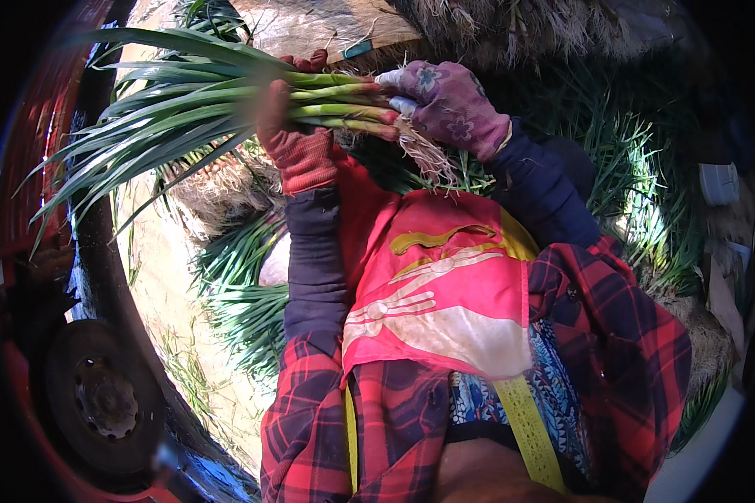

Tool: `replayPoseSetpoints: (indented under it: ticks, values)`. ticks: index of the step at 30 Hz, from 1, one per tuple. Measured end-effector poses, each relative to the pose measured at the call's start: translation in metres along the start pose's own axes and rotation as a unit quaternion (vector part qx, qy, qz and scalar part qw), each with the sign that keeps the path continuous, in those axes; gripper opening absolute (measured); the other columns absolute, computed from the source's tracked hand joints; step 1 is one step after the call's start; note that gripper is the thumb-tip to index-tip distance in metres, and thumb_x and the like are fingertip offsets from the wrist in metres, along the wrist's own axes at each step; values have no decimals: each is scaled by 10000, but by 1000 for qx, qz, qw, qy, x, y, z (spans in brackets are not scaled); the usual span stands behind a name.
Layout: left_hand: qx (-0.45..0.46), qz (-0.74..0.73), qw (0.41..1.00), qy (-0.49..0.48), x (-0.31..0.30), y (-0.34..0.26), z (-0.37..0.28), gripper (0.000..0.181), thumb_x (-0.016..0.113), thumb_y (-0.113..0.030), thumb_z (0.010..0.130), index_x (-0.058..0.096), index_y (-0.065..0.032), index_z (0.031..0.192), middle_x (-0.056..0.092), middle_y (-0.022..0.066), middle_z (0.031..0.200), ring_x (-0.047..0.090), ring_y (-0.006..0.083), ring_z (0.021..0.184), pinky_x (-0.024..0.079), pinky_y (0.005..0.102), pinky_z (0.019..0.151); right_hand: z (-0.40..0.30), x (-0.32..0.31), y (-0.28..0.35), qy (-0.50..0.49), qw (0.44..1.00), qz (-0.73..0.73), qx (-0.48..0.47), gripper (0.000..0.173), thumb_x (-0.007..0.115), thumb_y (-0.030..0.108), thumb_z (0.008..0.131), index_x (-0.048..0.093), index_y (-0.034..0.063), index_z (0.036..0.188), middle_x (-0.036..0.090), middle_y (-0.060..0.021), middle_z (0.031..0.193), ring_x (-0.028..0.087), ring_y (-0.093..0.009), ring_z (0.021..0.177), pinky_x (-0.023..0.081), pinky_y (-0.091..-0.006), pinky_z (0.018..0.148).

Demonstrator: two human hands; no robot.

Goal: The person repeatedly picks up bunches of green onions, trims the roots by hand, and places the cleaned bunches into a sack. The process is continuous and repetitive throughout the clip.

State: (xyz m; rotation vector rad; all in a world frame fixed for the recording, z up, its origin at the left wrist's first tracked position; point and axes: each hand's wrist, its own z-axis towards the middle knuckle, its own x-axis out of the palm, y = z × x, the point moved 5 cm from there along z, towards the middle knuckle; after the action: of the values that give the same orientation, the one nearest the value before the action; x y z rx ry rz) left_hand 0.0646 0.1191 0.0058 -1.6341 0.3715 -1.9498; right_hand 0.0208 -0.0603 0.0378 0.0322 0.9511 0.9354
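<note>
A bunch of long green-leaved alliums, probably young garlic or leeks (346,112), lies across my two hands. My left hand (299,144), in a red knit glove, is closed around the stalks, with the leaves fanning out to the left. At the reddish root end, my right hand (456,107) wears a purple flowered glove with white-wrapped fingertips. Its thumb and fingertips touch the stalk bases, but whether they pinch anything is hidden. Pale stringy roots (425,154) hang below that hand. Beneath the bunch, a red apron (440,283) covers my lap.
Rooty bundles (214,188) and green leaf piles (245,314) lie on the pale ground at left. More leafy plants (635,176) are heaped at right. A root mass (528,25) lies ahead beside a wooden board (327,25). A red vehicle's wheel (104,396) stands at far left.
</note>
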Motion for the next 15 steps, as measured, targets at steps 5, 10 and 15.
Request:
replayPoseSetpoints:
  ticks: [5,10,15]
  values:
    - [29,24,999,10,-1,-14,-5,402,509,-99,776,440,-35,1167,554,115,1009,534,253,934,264,537,990,11,-1,17,-38,988,-113,-101,129,586,160,704,595,94,815,571,-74,715,566,-258,651,442,-349,568]
    - [100,12,993,64,-8,-42,-8,471,567,-103,720,412,-53,1162,553,81,963,536,236,879,302,492,970,-6,-22,-64,-91,977,-103,166,115,542,174,796,591,74,824,610,-106,760,587,-264,698,457,-334,607]
    - [60,-104,984,129,5,-51,-7,486,607,-104,695,454,-63,1154,593,59,910,530,208,847,324,447,948,-9,-47,-51,-63,993,15,95,118,586,118,780,615,95,892,605,-92,789,584,-227,725,459,-299,614]
